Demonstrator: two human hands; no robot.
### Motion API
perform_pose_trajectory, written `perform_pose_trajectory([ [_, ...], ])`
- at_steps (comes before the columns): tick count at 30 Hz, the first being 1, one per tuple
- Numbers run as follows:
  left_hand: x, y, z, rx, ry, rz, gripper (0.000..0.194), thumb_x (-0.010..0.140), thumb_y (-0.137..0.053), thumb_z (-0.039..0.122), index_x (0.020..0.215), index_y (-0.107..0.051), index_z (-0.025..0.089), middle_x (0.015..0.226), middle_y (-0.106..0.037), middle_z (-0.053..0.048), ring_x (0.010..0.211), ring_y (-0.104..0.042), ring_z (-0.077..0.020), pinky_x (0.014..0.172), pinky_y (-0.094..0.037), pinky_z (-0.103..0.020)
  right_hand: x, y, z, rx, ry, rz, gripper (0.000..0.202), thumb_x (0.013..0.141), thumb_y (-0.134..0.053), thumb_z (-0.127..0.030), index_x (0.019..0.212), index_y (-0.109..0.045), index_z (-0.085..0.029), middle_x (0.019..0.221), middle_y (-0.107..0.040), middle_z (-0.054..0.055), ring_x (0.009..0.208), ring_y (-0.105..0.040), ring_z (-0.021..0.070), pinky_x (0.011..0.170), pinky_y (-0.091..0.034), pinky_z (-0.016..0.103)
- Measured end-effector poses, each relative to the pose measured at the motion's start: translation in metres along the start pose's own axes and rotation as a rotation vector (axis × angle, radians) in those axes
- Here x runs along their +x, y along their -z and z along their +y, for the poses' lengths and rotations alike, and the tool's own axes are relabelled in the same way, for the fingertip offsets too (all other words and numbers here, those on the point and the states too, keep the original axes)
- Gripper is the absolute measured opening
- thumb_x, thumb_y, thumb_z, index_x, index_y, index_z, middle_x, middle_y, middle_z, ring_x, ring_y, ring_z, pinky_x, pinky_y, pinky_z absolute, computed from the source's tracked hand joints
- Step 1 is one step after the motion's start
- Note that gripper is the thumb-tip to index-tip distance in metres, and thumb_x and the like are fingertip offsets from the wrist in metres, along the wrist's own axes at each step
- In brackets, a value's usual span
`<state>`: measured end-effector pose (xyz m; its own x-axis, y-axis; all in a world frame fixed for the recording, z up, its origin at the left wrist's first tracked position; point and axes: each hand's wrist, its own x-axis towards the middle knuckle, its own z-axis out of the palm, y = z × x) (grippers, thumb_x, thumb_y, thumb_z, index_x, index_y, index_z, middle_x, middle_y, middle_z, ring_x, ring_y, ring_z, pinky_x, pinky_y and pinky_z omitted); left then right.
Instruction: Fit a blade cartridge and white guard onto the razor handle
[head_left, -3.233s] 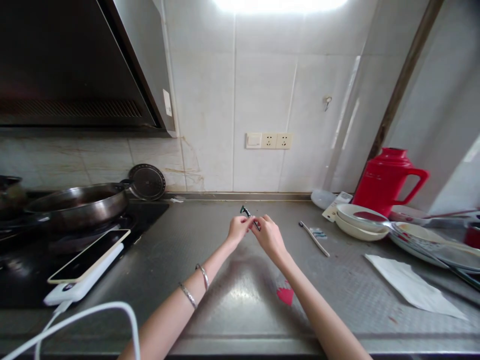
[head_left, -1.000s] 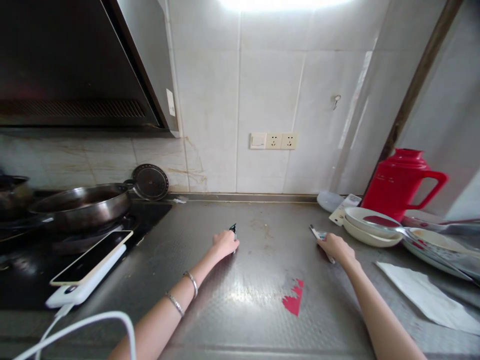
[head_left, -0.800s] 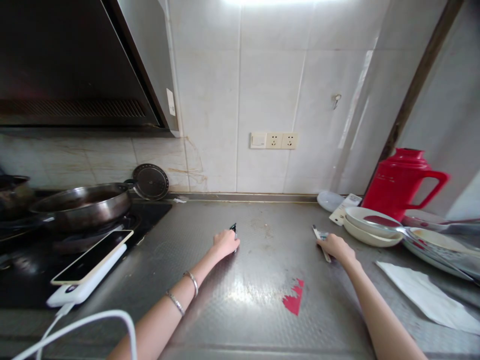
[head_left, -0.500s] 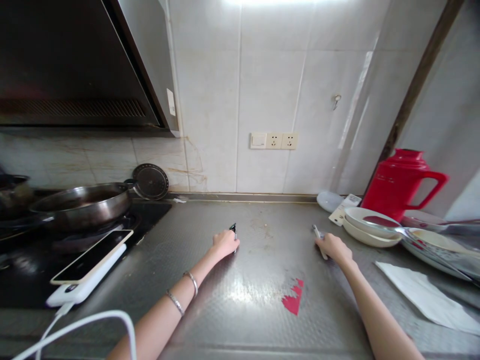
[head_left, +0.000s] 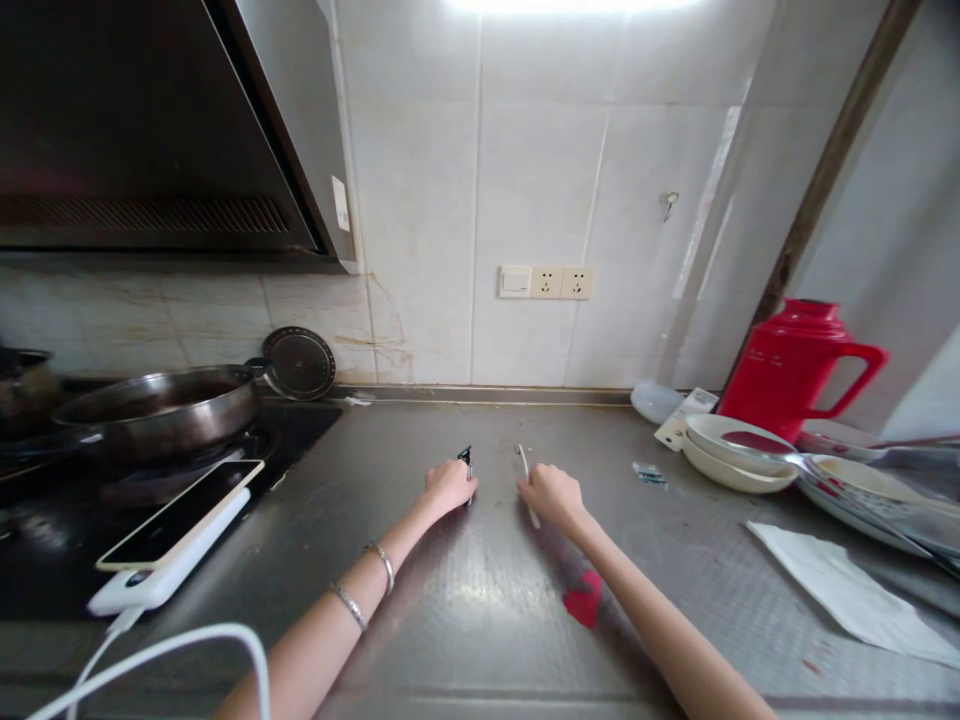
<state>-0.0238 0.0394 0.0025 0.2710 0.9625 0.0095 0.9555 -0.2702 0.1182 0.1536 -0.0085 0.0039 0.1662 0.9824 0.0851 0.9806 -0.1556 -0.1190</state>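
My left hand point(head_left: 450, 485) is closed around a small black-and-silver thing point(head_left: 466, 458), whose dark end sticks up past the fingers; its kind is unclear. Just to the right, my right hand point(head_left: 553, 492) is closed on a slim white stick point(head_left: 523, 459) with a small dark tip. Its lower end shows below the fingers, near the counter. A small clear packet with dark bits point(head_left: 649, 474) lies farther right. Beneath my right forearm is a jagged red patch point(head_left: 582, 602), partly covered by the arm. Both hands are over the metal counter point(head_left: 480, 650).
At left, a pan point(head_left: 161, 405) sits on the stove, with a phone point(head_left: 184, 512) on a white power bank point(head_left: 169, 560) and its cable point(head_left: 225, 629). At right are a red thermos jug point(head_left: 795, 360), stacked bowls point(head_left: 739, 468) and a white paper sheet point(head_left: 844, 590).
My right hand has moved left with the white stick, close to my left hand. The clear packet now shows where that hand was. My left hand has stayed in place.
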Motion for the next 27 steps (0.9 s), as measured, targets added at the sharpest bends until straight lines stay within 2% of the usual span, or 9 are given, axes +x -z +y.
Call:
perform_pose_trajectory([
  [3, -0.001, 0.000, 0.002, 0.002, 0.006, 0.006, 0.032, 0.081, -0.041, 0.034, 0.092, -0.065, 0.017, 0.097, -0.067, -0.013, 0.093, -0.062, -0.0251, 0.075, -0.047, -0.032, -0.001, -0.004, -0.025, -0.024, 0.064, -0.020, 0.036, 0.082, -0.038, -0.032, 0.092, -0.067, -0.013, 0.093, -0.067, 0.017, 0.086, -0.064, 0.0258, 0.069, -0.047, 0.031],
  [7, -0.002, -0.001, 0.003, 0.005, -0.012, 0.015, 0.033, 0.082, -0.040, 0.033, 0.094, -0.065, 0.017, 0.097, -0.067, -0.015, 0.094, -0.062, -0.0253, 0.076, -0.047, -0.033, 0.001, -0.008, -0.043, 0.002, 0.108, -0.045, 0.039, 0.084, -0.035, -0.032, 0.097, -0.065, -0.012, 0.096, -0.066, 0.019, 0.089, -0.063, 0.0277, 0.071, -0.047, 0.035],
  [14, -0.001, -0.002, 0.003, -0.003, -0.020, 0.008, 0.034, 0.081, -0.040, 0.034, 0.095, -0.065, 0.015, 0.098, -0.066, -0.015, 0.096, -0.061, -0.0265, 0.077, -0.047, -0.034, 0.001, -0.014, -0.054, 0.024, 0.140, -0.045, 0.042, 0.085, -0.032, -0.033, 0.096, -0.066, -0.011, 0.097, -0.066, 0.021, 0.091, -0.062, 0.0293, 0.072, -0.046, 0.038],
  [18, 0.000, -0.005, 0.002, -0.011, -0.022, 0.012, 0.034, 0.081, -0.040, 0.034, 0.095, -0.065, 0.016, 0.099, -0.066, -0.015, 0.096, -0.061, -0.0262, 0.076, -0.047, -0.034, 0.000, -0.016, -0.055, 0.023, 0.131, -0.026, 0.048, 0.087, -0.029, -0.041, 0.092, -0.067, -0.012, 0.094, -0.067, 0.019, 0.087, -0.063, 0.0288, 0.069, -0.047, 0.036],
  [23, 0.000, -0.005, 0.002, -0.007, -0.022, 0.011, 0.036, 0.083, -0.037, 0.037, 0.095, -0.065, 0.017, 0.098, -0.067, -0.014, 0.094, -0.062, -0.0249, 0.075, -0.046, -0.032, 0.005, -0.009, -0.041, 0.085, 0.107, 0.005, 0.049, 0.087, -0.029, -0.046, 0.084, -0.067, -0.015, 0.089, -0.067, 0.015, 0.082, -0.064, 0.0265, 0.066, -0.045, 0.032],
  [25, -0.001, -0.004, 0.002, -0.005, -0.025, 0.006, 0.037, 0.084, -0.036, 0.038, 0.093, -0.065, 0.017, 0.097, -0.067, -0.014, 0.093, -0.062, -0.0250, 0.074, -0.046, -0.032, 0.012, -0.003, -0.021, 0.135, 0.109, 0.043, 0.043, 0.086, -0.032, -0.044, 0.079, -0.066, -0.016, 0.083, -0.067, 0.012, 0.079, -0.063, 0.0235, 0.064, -0.043, 0.028],
  [27, -0.001, -0.003, 0.002, -0.008, -0.018, 0.000, 0.039, 0.084, -0.035, 0.039, 0.092, -0.065, 0.017, 0.098, -0.067, -0.013, 0.092, -0.062, -0.0251, 0.073, -0.046, -0.031, 0.023, 0.004, 0.009, 0.192, 0.109, 0.087, 0.031, 0.082, -0.040, -0.038, 0.079, -0.064, -0.017, 0.079, -0.066, 0.009, 0.076, -0.062, 0.0201, 0.063, -0.042, 0.025],
])
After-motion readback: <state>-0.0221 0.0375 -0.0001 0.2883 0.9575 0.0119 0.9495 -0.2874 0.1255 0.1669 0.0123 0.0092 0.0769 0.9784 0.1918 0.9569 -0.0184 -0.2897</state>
